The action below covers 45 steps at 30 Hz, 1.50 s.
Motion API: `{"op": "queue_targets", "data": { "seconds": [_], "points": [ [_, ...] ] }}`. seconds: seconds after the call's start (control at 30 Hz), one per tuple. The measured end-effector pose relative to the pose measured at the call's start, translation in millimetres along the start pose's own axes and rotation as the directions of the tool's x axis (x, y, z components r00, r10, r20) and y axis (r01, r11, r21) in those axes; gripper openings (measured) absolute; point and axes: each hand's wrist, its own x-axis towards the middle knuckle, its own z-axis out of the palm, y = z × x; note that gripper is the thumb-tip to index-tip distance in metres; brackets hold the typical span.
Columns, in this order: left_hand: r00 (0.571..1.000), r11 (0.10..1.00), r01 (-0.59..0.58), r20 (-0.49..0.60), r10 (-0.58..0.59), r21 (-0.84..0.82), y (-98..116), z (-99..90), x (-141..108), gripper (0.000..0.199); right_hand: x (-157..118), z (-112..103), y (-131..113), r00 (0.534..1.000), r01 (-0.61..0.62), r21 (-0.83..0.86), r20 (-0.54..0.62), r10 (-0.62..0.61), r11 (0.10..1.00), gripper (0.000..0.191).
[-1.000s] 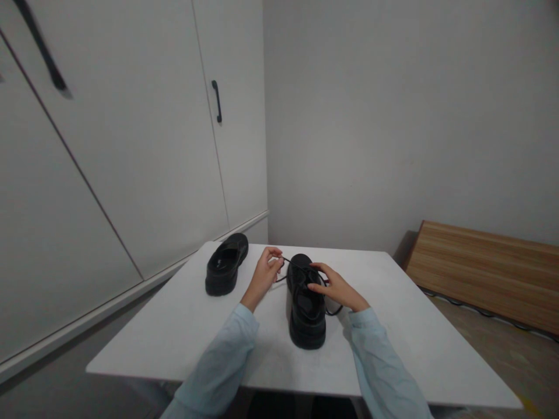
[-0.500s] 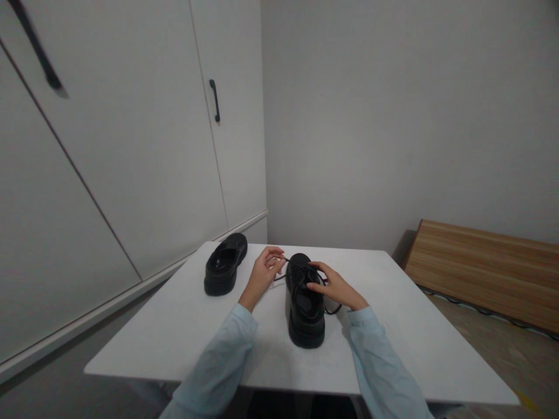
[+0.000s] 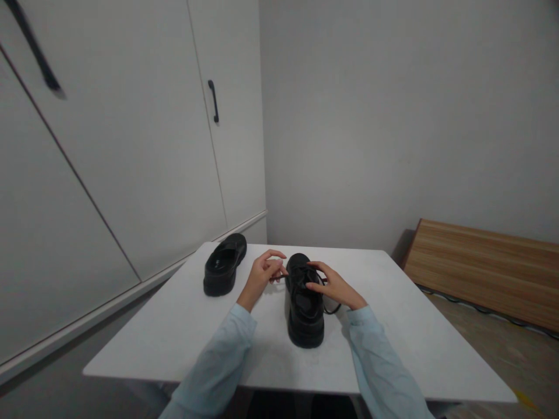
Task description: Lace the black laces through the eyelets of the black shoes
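A black lace-up shoe (image 3: 306, 319) stands on the white table, its toe pointing away from me. Beside its left edge, my left hand (image 3: 264, 274) is closed on a black lace (image 3: 279, 277) that runs to the shoe. My right hand (image 3: 332, 286) lies against the shoe's right side, thumb and fingers bent around the laced part; whether it pinches a lace is too small to tell. A loop of lace (image 3: 333, 309) hangs at the shoe's right. The second black shoe (image 3: 220, 272) rests further left, touched by neither hand.
The white table (image 3: 183, 343) reaches toward a grey wall (image 3: 375, 128). White cabinet doors (image 3: 131, 145) with dark handles line the left side. At the right, a wood-grained board (image 3: 484, 270) leans beyond the table, above the floor.
The lace at my left hand now runs lower and flatter to the shoe, and the upper strand no longer shows. My left fingers have shifted slightly; my right hand is almost still.
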Motion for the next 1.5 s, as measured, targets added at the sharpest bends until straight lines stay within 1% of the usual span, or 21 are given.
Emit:
{"op": "queue_targets", "data": {
  "seconds": [0.1,0.2,0.27,0.33,0.43,0.5,0.6,0.7,0.77,0.87,1.07,1.2,1.33,1.5],
  "points": [
    [0.997,0.997,0.05,0.07,-0.045,-0.06,0.3,0.0,-1.9,0.037,0.6,1.1,2.3,1.0,-0.019,0.005,-0.009,0.019,1.0,0.057],
    [0.987,0.985,0.084,0.149,-0.062,-0.151,0.6,0.2,-3.8,0.038,2.8,1.8,6.5,0.999,-0.001,0.036,-0.034,0.002,0.999,0.047],
    [0.98,0.976,0.091,0.192,-0.052,-0.199,0.8,0.1,-4.9,0.038,4.8,1.2,9.2,0.995,0.044,0.033,-0.089,-0.041,0.998,0.036],
    [0.974,0.975,0.09,0.222,-0.044,-0.202,0.8,-0.2,-5.3,0.036,7.0,-0.1,11.6,0.983,0.077,-0.011,-0.164,-0.077,0.997,0.03],
    [0.97,0.989,0.075,0.241,-0.042,-0.128,0.0,-0.2,-4.2,0.034,9.6,-1.7,16.0,0.965,0.066,-0.062,-0.251,-0.079,0.996,0.026],
    [0.975,0.997,0.047,0.22,-0.031,-0.066,-1.0,0.6,-2.4,0.033,10.7,-1.6,19.3,0.959,0.052,-0.052,-0.275,-0.064,0.997,0.019],
    [0.988,0.999,-0.003,0.152,-0.003,0.043,-2.3,2.6,0.5,0.03,11.0,0.0,22.3,0.962,0.048,-0.015,-0.268,-0.05,0.999,0.012],
    [0.996,0.976,-0.067,0.075,0.052,0.208,-2.8,4.7,1.8,0.025,10.2,1.6,21.6,0.968,0.05,0.005,-0.247,-0.047,0.999,0.011],
    [0.992,0.946,-0.12,0.067,0.104,0.3,-3.8,5.4,1.9,0.022,9.8,2.4,20.1,0.969,0.047,0.001,-0.244,-0.045,0.999,0.011],
    [0.981,0.915,-0.182,0.124,0.147,0.361,-7.5,5.4,1.6,0.027,10.0,3.6,18.4,0.966,0.042,-0.01,-0.254,-0.043,0.999,0.01],
    [0.965,0.881,-0.225,0.221,0.143,0.415,-14.6,7.1,0.2,0.038,11.5,7.1,18.4,0.952,0.061,-0.029,-0.297,-0.066,0.998,0.006],
    [0.959,0.866,-0.228,0.254,0.122,0.444,-17.2,8.2,-0.7,0.041,11.7,8.1,17.9,0.945,0.067,-0.064,-0.316,-0.083,0.996,0.006],
    [0.953,0.861,-0.222,0.287,0.094,0.458,-20.0,7.6,-0.8,0.04,11.5,8.0,16.3,0.945,0.069,-0.062,-0.317,-0.086,0.996,0.006],
    [0.954,0.864,-0.213,0.286,0.084,0.457,-19.1,7.9,-1.0,0.039,11.1,8.6,14.3,0.947,0.06,-0.03,-0.313,-0.067,0.998,0.007]
  ]
}}
